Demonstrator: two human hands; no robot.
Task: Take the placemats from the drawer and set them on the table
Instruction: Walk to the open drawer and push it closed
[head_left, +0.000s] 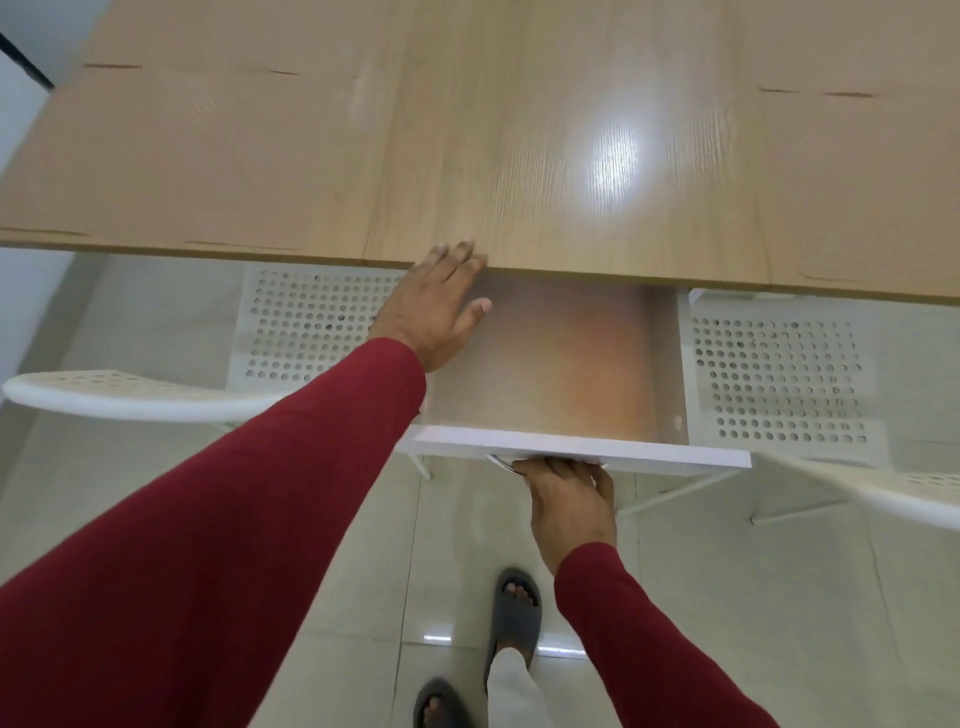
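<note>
— Where are the placemats?

— A translucent sheet (561, 358) lies flat in the pulled-out drawer (582, 454), under the near edge of the bench (467, 130). Too blurred to count.

— And the grips?

— The right hand (569, 501) is curled round the metal handle (501, 462) at the drawer front. The left hand (441, 306) is released, fingers straight, over the drawer's left side, fingertips at the bench edge.

— Anything beside the drawer?

— A perforated white chair (311, 322) on each side.

A home dining area: a light wood-grain dining table (519, 130) with a white pull-out drawer (582, 452), white perforated chairs (779, 379) tucked beside it, glossy pale floor tiles (311, 519), and grey house slippers (514, 613).
</note>
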